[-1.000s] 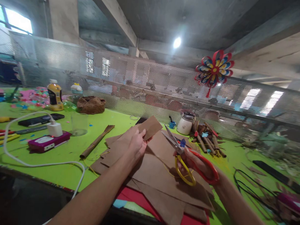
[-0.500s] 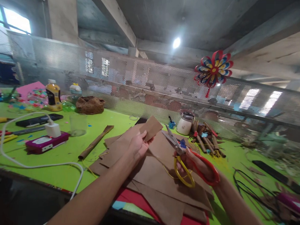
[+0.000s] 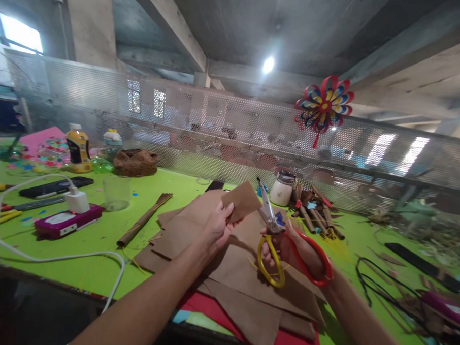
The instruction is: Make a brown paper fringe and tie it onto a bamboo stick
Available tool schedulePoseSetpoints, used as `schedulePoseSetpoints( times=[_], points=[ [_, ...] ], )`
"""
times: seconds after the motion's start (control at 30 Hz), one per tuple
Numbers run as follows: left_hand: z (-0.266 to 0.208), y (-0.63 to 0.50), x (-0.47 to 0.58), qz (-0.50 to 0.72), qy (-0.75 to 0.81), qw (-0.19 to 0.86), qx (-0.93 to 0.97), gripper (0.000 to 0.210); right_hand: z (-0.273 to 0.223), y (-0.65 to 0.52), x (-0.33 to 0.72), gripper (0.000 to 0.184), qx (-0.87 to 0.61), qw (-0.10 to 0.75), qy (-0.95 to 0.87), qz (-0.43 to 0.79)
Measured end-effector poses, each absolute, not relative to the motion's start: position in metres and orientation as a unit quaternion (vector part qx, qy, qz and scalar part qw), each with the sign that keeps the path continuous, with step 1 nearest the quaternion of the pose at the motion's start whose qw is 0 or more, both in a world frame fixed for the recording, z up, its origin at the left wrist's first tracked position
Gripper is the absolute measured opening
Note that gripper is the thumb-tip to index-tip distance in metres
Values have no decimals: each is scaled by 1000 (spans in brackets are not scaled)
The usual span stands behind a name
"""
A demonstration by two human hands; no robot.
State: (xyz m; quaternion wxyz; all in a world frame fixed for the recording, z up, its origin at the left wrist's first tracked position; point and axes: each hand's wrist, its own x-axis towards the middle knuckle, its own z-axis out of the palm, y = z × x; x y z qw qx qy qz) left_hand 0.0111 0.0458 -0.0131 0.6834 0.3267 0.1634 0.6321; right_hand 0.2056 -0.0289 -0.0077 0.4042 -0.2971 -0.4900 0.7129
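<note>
My left hand [image 3: 219, 225] pinches a small rectangular piece of brown paper [image 3: 243, 201] by its lower left side, raised above the pile. In my right hand [image 3: 283, 248] is a pair of scissors [image 3: 270, 220] with one yellow and one red handle; the blades point up and stand beside the right edge of the piece. Whether the blades touch the paper I cannot tell. Beneath both hands lie large sheets of brown paper [image 3: 248, 287], stacked unevenly over red paper [image 3: 301, 343]. A rolled brown paper bundle [image 3: 144, 220] lies to the left of the stack.
On the green table [image 3: 77, 267] at left are a purple power bank [image 3: 68, 221] with a white cable, a clear cup [image 3: 116, 194], a phone [image 3: 56, 186] and a yellow bottle [image 3: 78, 148]. A white jar [image 3: 282, 189] and brown paper rolls [image 3: 315, 217] stand right of centre. A perforated screen [image 3: 224, 124] borders the back.
The scissors have turned more upright and their blades have come closer together. My left hand has moved the small paper piece slightly right, towards the blades. The whole view has shifted a little.
</note>
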Motion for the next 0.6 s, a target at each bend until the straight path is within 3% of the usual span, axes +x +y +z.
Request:
schedulePoseSetpoints(
  times=[0.6],
  points=[
    [-11,42,13,637,154,686,316,22,-5,-37,185,55,-324,484,-477,658]
  ],
)
